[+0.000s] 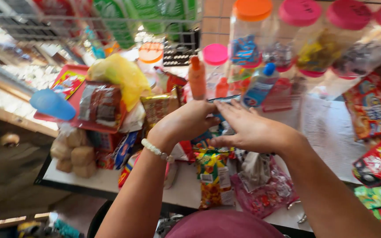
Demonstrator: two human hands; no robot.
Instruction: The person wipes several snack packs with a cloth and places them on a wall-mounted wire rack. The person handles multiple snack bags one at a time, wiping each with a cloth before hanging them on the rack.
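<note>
A small blue packet [220,102] is pinched between the two hands above the middle of a crowded white counter [331,132]. The left hand [186,122], a beaded bracelet [154,149] on its wrist, is curled into a loose fist, its fingertips closed on the packet's near edge. The right hand [250,130] lies flatter, its fingers stretched across the top edge of the same packet. Most of the packet is hidden by the fingers, so its exact kind cannot be told (only a dark blue strip shows).

The work in hand is judged to be opening or folding the packet. It would be done best with both pinches kept close together on the edge, so that the pull stays short and controlled and nothing spills. The elbows should be held in, since the space is tight: an orange squeeze bottle [196,77] and a clear bottle with a blue cap [259,86] stand just beyond the knuckles and could be knocked over by a wide movement.

Directly under the hands lie a yellow and red snack bag [212,178] and a pink wrapped bundle [265,194]. To the left, a red tray [73,99] carries a brown packet [100,105] and a yellow plastic bag [119,75]. Along the back, clear jars with pink lids [323,39] and one with an orange lid [250,31] are ranged (all apparently holding sweets).
</note>
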